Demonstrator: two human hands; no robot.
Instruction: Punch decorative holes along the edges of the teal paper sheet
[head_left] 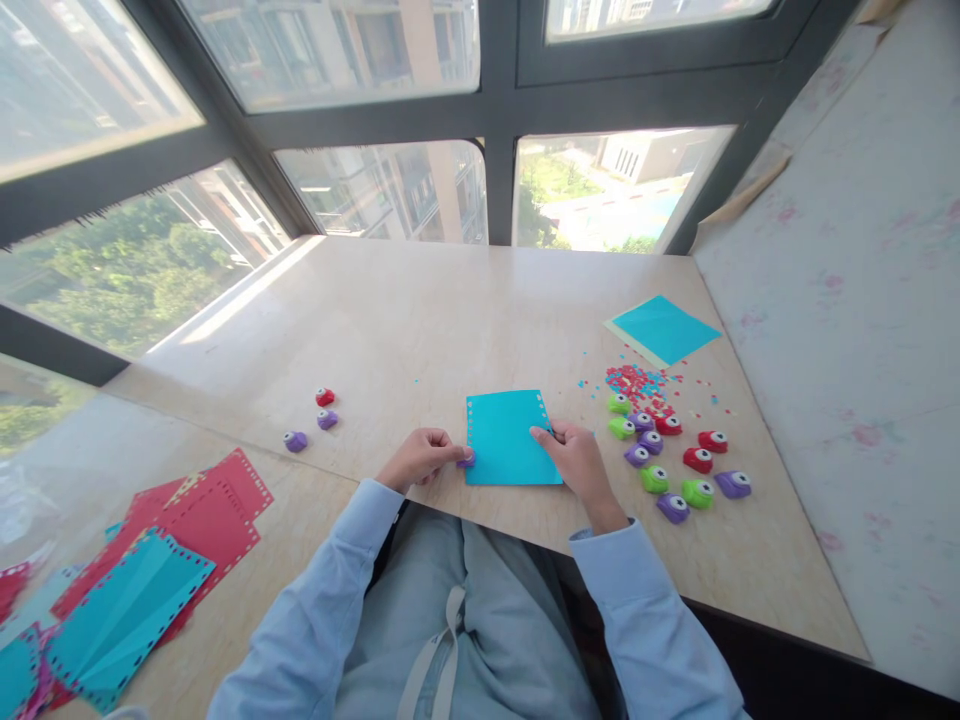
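Observation:
A blue sheet of paper (pixel 510 440) lies on the table in front of me, with small holes punched along its left and right edges. My left hand (pixel 426 458) is closed on a small purple craft punch (pixel 466 458), which sits at the sheet's left edge below the holes there. The fingers partly cover this punch. At the right edge, my right hand (pixel 574 455) pinches the sheet between thumb and fingers. Closest to that hand is a group of small craft punches in green, purple and red, such as a purple punch (pixel 637 456).
Red and blue paper bits (pixel 637 385) are scattered behind the punches. Further back lies a stack of blue and pale sheets (pixel 664 330). Three punches, including a red one (pixel 324 396), stand to the left. Punched red sheets (pixel 217 510) and blue sheets (pixel 131 615) overlap at the lower left.

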